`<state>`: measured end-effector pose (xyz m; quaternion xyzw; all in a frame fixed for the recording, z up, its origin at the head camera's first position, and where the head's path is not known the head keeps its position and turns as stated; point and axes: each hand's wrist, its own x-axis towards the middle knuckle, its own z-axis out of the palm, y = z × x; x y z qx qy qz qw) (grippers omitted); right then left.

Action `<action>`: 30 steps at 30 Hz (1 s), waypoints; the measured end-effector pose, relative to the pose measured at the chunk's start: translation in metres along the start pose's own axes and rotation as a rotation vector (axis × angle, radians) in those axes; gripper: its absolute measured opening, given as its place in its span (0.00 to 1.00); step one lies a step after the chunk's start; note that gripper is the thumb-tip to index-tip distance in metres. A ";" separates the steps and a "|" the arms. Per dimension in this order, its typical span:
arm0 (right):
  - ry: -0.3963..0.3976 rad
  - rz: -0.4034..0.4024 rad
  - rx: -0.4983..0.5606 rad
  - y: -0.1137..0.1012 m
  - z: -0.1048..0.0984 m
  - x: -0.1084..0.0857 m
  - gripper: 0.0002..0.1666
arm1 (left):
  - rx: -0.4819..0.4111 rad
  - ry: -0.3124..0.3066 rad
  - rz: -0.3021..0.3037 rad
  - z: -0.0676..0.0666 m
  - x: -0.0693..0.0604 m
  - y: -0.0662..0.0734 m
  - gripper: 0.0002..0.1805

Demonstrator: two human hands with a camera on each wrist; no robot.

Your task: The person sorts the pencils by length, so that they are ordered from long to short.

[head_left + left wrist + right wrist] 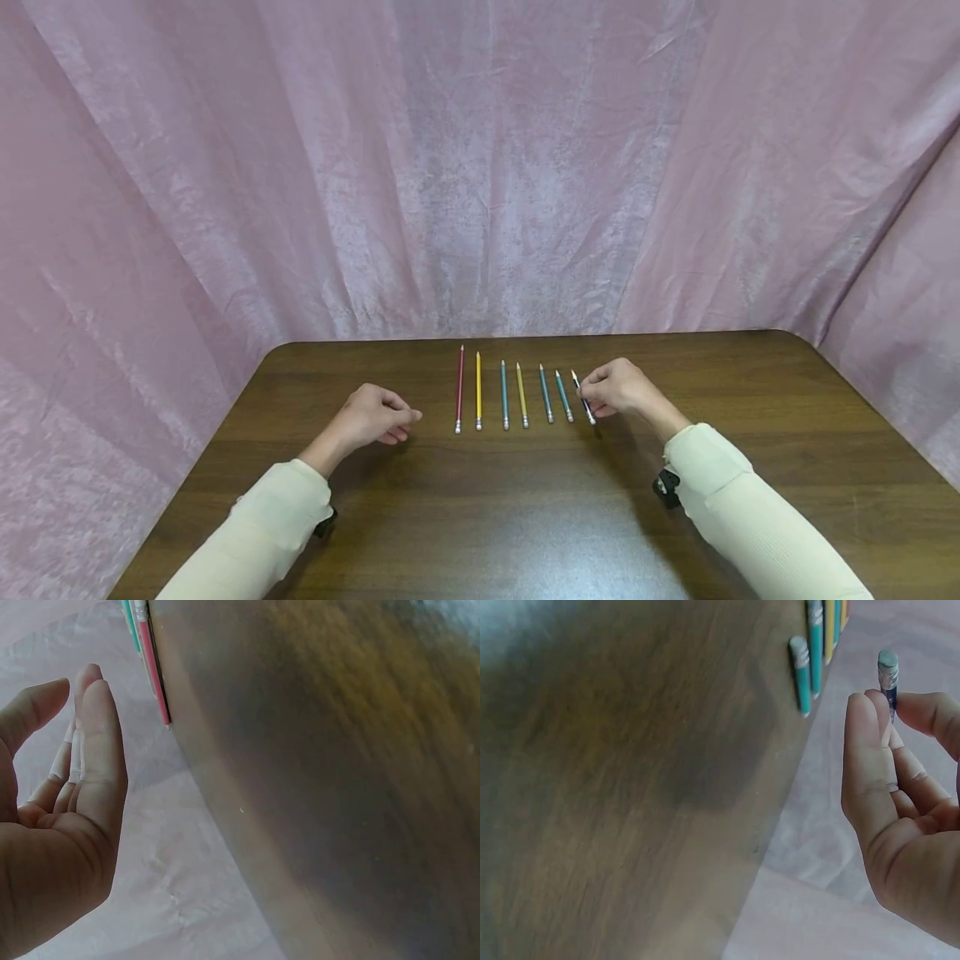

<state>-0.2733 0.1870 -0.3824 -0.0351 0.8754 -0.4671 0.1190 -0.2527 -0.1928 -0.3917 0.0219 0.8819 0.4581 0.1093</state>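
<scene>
A dark blue pencil [888,671] is pinched between the thumb and fingers of my right hand [617,388], eraser end toward me. In the head view it tilts at the right end of a row of pencils. From the left, the row has a red pencil [460,390], a yellow pencil [478,392], a teal pencil [505,396], a shorter yellow pencil [522,396] and two shorter teal pencils, the shortest [564,397] nearest my right hand. Left of the red pencil, my left hand [375,414] hovers with loosely bent fingers, holding nothing.
Under everything lies a brown wooden table [480,508] with rounded far corners. Pink curtains [487,167] hang behind its far edge and along both sides. A small black device [666,488] sits at the right sleeve's cuff.
</scene>
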 end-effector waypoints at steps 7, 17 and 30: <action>0.037 0.062 0.003 0.008 0.001 0.020 0.11 | -0.011 0.005 -0.004 0.000 -0.002 -0.003 0.08; 0.088 0.167 -0.031 0.022 0.003 0.036 0.06 | -0.007 0.000 0.006 0.001 -0.005 -0.002 0.10; 0.131 0.204 -0.105 0.025 0.010 0.048 0.06 | -0.007 -0.007 0.019 0.001 -0.005 -0.003 0.09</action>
